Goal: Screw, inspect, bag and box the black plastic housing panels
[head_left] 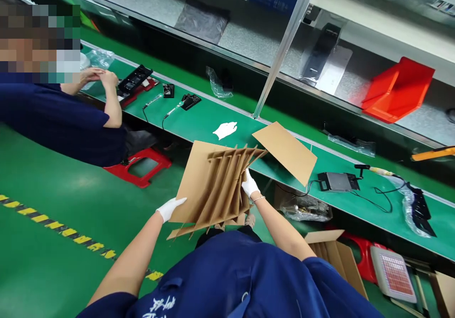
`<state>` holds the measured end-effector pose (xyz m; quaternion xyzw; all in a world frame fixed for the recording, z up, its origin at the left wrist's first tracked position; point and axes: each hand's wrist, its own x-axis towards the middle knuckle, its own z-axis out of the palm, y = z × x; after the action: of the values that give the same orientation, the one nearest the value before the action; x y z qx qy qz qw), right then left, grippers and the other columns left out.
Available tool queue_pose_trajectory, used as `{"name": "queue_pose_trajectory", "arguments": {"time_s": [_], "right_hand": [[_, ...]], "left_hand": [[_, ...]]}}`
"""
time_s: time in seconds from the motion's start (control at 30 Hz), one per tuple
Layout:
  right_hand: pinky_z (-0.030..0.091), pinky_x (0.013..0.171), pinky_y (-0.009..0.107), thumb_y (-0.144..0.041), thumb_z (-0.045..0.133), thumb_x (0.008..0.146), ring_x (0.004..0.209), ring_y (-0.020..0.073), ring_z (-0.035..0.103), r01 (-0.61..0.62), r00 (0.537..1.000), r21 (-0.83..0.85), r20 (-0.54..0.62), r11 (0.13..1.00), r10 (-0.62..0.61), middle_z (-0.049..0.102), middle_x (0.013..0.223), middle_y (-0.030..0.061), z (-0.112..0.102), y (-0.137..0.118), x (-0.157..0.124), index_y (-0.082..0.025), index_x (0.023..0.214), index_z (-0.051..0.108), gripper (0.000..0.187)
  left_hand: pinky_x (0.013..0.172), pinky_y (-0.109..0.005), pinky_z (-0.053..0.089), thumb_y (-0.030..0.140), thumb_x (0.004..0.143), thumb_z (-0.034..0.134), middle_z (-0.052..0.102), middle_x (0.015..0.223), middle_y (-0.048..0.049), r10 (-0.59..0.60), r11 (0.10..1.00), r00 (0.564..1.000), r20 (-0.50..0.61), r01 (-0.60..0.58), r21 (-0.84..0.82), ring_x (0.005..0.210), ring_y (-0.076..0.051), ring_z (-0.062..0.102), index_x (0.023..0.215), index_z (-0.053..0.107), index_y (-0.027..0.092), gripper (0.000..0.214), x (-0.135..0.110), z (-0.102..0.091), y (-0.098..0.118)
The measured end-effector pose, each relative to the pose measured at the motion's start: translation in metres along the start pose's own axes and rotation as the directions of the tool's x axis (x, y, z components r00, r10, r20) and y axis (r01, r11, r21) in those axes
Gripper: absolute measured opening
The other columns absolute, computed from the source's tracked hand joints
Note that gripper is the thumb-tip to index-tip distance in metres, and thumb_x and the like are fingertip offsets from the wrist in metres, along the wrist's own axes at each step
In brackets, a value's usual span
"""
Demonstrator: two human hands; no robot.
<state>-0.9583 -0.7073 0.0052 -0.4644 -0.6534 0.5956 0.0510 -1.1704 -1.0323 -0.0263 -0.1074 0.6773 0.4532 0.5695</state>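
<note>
In front of my body, above the floor, I hold a folding grid of brown cardboard dividers (227,180) with a flat cardboard sheet (194,166) against its left side. My left hand (171,208), in a white glove, grips the sheet's lower left edge, its thumb on the face and the other fingers hidden behind. On the grid's right side, my gloved right hand (250,184) is closed around the divider edges; some of its fingers are hidden. Another cardboard sheet (286,153) lies on the green workbench (245,135), beyond my right hand. A white glove (225,130) lies nearby.
A co-worker (60,114) works at the bench on the left, near a red stool (142,166). Several tools with cords and a black device (337,182) lie on the bench. Below it stand an open carton (337,256) and a heater (393,273). A metal post (284,48) rises behind.
</note>
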Motion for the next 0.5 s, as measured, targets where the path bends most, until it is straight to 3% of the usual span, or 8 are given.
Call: {"name": "queue_pose_trajectory", "arguments": {"time_s": [0.1, 0.2, 0.3, 0.4, 0.5], "right_hand": [[0.038, 0.115, 0.054, -0.009, 0.065, 0.075, 0.123, 0.0376, 0.063, -0.073, 0.996, -0.113, 0.050, 0.991, 0.079, 0.070, 0.127, 0.0143, 0.020, -0.012, -0.004, -0.025, 0.152, 0.051, 0.080], [0.035, 0.120, 0.052, -0.017, 0.064, 0.082, 0.133, 0.0366, 0.058, -0.121, 0.989, -0.139, 0.073, 0.983, 0.132, 0.065, 0.139, 0.0132, 0.023, -0.016, -0.007, -0.027, 0.156, 0.046, 0.077], [0.036, 0.122, 0.045, -0.038, 0.058, 0.094, 0.142, 0.0294, 0.051, -0.162, 0.982, -0.065, 0.088, 0.985, 0.167, 0.054, 0.153, 0.0106, 0.004, -0.010, -0.014, -0.025, 0.155, 0.046, 0.064], [0.043, 0.117, 0.046, -0.056, 0.039, 0.102, 0.139, 0.0255, 0.053, -0.234, 0.970, 0.078, 0.087, 0.969, 0.227, 0.050, 0.156, 0.0126, -0.024, 0.007, -0.029, -0.021, 0.149, 0.051, 0.059], [0.050, 0.108, 0.051, -0.057, 0.047, 0.102, 0.127, 0.0259, 0.060, -0.316, 0.949, 0.213, 0.087, 0.925, 0.304, 0.058, 0.144, 0.0145, -0.033, 0.029, -0.052, -0.018, 0.141, 0.055, 0.056]], "left_hand": [[0.087, -0.041, 0.061, 0.047, 0.085, 0.075, 0.078, 0.109, -0.0146, 0.030, 0.998, 0.999, 0.015, -0.029, -0.063, 0.101, -0.033, 0.076, 0.127, 0.066, 0.014, 0.054, 0.009, 0.004, 0.003], [0.091, -0.042, 0.059, 0.043, 0.096, 0.065, 0.076, 0.110, -0.0096, 0.051, 0.990, 0.998, 0.020, -0.048, -0.134, 0.100, -0.027, 0.074, 0.126, 0.065, 0.013, 0.043, 0.016, 0.008, 0.005], [0.089, -0.042, 0.060, 0.040, 0.098, 0.063, 0.072, 0.113, -0.0069, 0.064, 0.981, 0.998, 0.020, -0.059, -0.183, 0.099, -0.024, 0.072, 0.122, 0.066, 0.013, 0.037, 0.017, 0.008, 0.008], [0.086, -0.040, 0.061, 0.037, 0.098, 0.064, 0.070, 0.113, -0.0064, 0.091, 0.976, 0.996, 0.010, -0.088, -0.201, 0.099, -0.023, 0.070, 0.120, 0.066, 0.013, 0.033, 0.011, 0.009, 0.012], [0.086, -0.040, 0.061, 0.037, 0.098, 0.064, 0.069, 0.116, -0.0068, 0.154, 0.968, 0.988, 0.021, -0.147, -0.204, 0.100, -0.023, 0.069, 0.121, 0.065, 0.014, 0.033, 0.000, 0.016, 0.020]]}}
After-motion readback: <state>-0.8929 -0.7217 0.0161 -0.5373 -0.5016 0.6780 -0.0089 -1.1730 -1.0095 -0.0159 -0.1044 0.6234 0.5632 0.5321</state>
